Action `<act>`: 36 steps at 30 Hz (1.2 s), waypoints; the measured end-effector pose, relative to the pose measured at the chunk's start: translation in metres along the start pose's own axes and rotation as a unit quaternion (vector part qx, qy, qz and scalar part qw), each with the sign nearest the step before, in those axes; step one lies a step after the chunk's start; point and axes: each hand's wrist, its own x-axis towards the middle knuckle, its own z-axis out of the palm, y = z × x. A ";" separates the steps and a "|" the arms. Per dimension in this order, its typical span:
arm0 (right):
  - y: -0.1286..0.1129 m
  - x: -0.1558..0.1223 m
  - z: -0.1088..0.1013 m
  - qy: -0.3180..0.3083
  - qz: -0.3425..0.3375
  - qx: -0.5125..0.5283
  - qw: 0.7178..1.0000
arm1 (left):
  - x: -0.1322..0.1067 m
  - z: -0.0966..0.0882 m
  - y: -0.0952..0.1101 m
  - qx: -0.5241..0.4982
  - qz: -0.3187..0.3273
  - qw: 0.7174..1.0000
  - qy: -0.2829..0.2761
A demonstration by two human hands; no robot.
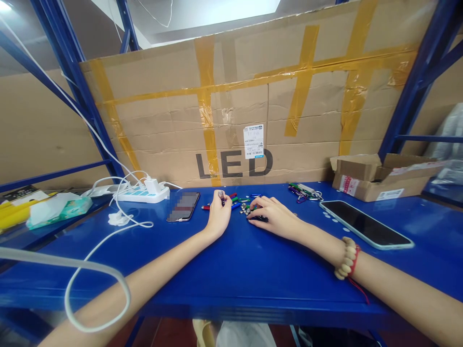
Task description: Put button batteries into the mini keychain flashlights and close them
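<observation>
Blue tabletop (224, 274), left hand (218, 217) curled round a small dark piece (222, 198), right hand (277, 217) loosely bent beside silver bits (243, 211) lying between both hands, can't tell if it's gripping anything.

Small dark object (222, 202), 7 o'clock near centre: partly hidden by bare left hand (219, 216). Glossy yellow object (13, 217), 9 o'clock: edge-cropped, identity unclear.

Bright ceiling light (4, 6) upper left, stretched edges
</observation>
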 end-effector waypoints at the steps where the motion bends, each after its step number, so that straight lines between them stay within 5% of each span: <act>1: 0.000 0.000 0.000 0.000 0.001 0.000 1.000 | -0.001 0.000 0.001 0.000 0.001 1.000 -0.001; 25: 0.004 0.002 0.003 0.006 0.068 0.090 0.994 | -0.007 0.002 0.016 -0.028 0.092 0.995 -0.010; 30: 0.005 0.001 0.005 0.013 0.040 0.066 0.997 | -0.008 0.002 0.015 -0.010 0.124 0.992 -0.032; 33: 0.004 0.001 0.005 0.095 0.003 0.008 0.995 | -0.009 0.003 0.016 0.010 0.129 0.990 -0.061; 36: -0.001 0.001 0.003 0.263 -0.020 -0.039 0.964 | -0.010 0.004 0.016 0.021 0.100 0.988 -0.114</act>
